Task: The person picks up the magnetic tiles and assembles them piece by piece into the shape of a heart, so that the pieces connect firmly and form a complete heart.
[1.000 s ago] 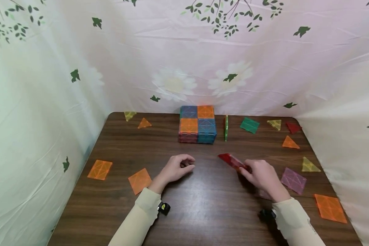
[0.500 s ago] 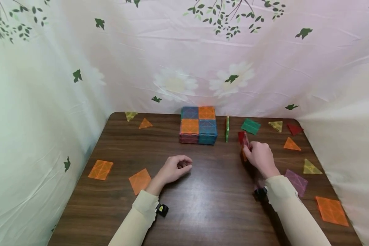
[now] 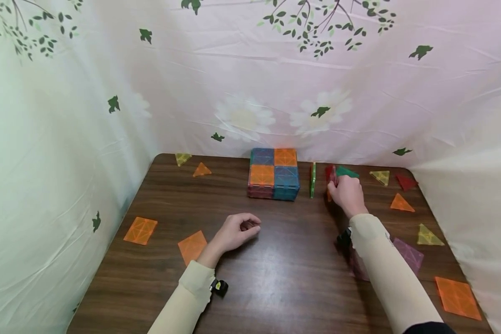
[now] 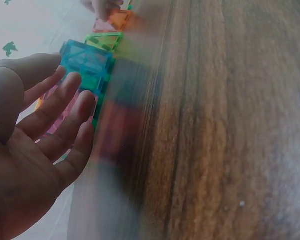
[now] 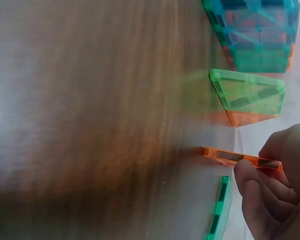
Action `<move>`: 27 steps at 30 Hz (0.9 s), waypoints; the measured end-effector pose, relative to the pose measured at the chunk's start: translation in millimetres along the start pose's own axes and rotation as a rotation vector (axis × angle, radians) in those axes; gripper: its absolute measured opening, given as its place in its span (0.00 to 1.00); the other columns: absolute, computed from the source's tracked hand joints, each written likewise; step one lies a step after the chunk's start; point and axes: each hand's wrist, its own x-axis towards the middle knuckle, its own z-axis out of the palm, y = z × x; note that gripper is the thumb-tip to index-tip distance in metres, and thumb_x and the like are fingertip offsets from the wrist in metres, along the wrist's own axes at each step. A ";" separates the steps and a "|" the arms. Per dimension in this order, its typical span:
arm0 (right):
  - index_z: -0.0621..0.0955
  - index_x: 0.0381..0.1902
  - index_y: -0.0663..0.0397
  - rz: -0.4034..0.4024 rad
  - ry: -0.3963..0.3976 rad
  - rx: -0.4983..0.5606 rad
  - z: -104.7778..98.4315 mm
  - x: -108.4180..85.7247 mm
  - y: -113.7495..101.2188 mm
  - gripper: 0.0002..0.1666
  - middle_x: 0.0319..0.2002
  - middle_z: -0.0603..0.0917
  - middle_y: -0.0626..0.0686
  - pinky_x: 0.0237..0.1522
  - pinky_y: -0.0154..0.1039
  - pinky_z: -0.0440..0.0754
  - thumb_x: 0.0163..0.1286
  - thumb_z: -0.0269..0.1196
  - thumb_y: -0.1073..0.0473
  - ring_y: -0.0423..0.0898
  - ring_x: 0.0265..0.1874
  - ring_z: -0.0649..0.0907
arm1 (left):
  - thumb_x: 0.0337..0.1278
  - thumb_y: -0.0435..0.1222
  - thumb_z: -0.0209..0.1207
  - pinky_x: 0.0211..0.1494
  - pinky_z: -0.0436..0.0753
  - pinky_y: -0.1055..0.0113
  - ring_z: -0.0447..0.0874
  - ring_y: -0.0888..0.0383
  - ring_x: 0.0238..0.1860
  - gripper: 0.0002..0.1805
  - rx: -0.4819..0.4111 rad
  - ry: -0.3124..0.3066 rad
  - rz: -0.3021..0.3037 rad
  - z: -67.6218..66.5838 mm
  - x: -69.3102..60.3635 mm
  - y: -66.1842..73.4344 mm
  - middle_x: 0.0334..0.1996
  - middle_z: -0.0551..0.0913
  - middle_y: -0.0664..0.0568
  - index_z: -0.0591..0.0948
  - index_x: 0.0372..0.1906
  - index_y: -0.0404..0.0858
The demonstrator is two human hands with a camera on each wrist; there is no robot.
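Note:
My right hand (image 3: 347,195) pinches red and orange magnetic tiles (image 3: 329,174), upright at the back of the table. In the right wrist view an orange tile edge (image 5: 230,155) shows between thumb and fingers; how many tiles it holds I cannot tell. To their left a thin green-edged tile piece (image 3: 313,180) stands on edge, with orange visible behind it in the right wrist view. Farther left sits a block built of blue, orange and red tiles (image 3: 273,174). My left hand (image 3: 237,232), fingers loosely curved, holds nothing in front of the block.
A green tile (image 3: 347,171) lies just behind my right hand. Yellow triangles (image 3: 429,235), an orange triangle (image 3: 401,203), a red tile (image 3: 407,182), a purple square (image 3: 409,254) and an orange square (image 3: 458,298) lie rightward. Orange squares (image 3: 140,230) lie left. A curtain (image 3: 250,79) encloses the table.
My right hand has carried the red and orange tiles away from me toward the table's back, right of the standing green piece, turning them upright. My left hand has hardly moved.

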 end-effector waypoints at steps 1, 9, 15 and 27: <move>0.73 0.13 0.54 0.007 -0.003 0.000 0.4 2.1 0.0 0.27 0.13 0.73 0.53 0.21 0.46 0.74 0.74 0.61 0.55 0.56 0.18 0.76 | 0.72 0.37 0.66 0.45 0.84 0.67 0.84 0.61 0.40 0.11 0.002 -0.001 -0.004 -0.1 0.1 -0.1 0.41 0.88 0.55 0.88 0.52 0.37; 0.77 0.16 0.56 0.069 -0.062 0.032 -0.5 8.1 -4.4 0.27 0.15 0.78 0.55 0.20 0.45 0.78 0.75 0.62 0.49 0.53 0.17 0.78 | 0.71 0.38 0.67 0.45 0.84 0.67 0.84 0.62 0.39 0.11 0.005 0.000 -0.011 -0.1 1.1 -2.0 0.41 0.88 0.57 0.88 0.52 0.37; 0.76 0.15 0.55 0.062 -0.047 0.024 -0.4 9.4 -7.4 0.28 0.15 0.77 0.54 0.19 0.44 0.77 0.75 0.62 0.49 0.53 0.17 0.78 | 0.71 0.37 0.67 0.45 0.83 0.67 0.84 0.62 0.39 0.11 0.000 0.004 -0.015 -0.9 2.3 -2.2 0.41 0.88 0.57 0.88 0.52 0.37; 0.81 0.35 0.62 0.153 -0.010 0.050 -9.4 7.2 -1.4 0.42 0.31 0.83 0.67 0.31 0.59 0.79 0.81 0.41 0.30 0.68 0.33 0.83 | 0.71 0.38 0.66 0.46 0.83 0.67 0.85 0.62 0.40 0.12 0.005 0.007 -0.026 -3.6 -0.6 -2.4 0.42 0.88 0.57 0.88 0.53 0.37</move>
